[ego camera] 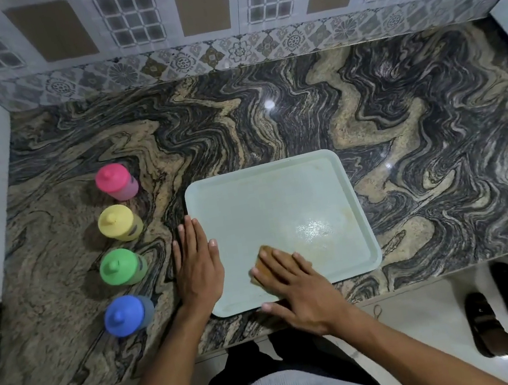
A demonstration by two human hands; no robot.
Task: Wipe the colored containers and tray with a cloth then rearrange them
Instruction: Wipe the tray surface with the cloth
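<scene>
Pressed flat beneath the right hand (299, 289) is a brown cloth (263, 254), with the fingers kept straight and slightly spread over it rather than curled round it. Only the far and left edges of the cloth are seen past the fingertips. Cloth and hand are laid on the near left part of one pale green tray (279, 188), which is set flat on the marbled counter (404, 133), close to its near edge. A yellowish stain and a wet sheen are seen on the tray's floor, just to the right of the cloth.

The tray's left rim is steadied by the left hand (197, 265), whose fingers are held straight and together along the rim, with the thumb laid inside the tray.

Well left of the tray, four lidded containers are stood upright in a single line from far to near: a pink container (116, 181), a yellow container (119, 222), a green container (121, 266) and a blue container (127, 315). Each is closed by a knobbed lid of its own colour; what is inside cannot be told.

Two sandalled feet (482, 322) of a second person are seen on the floor at the near right.
</scene>
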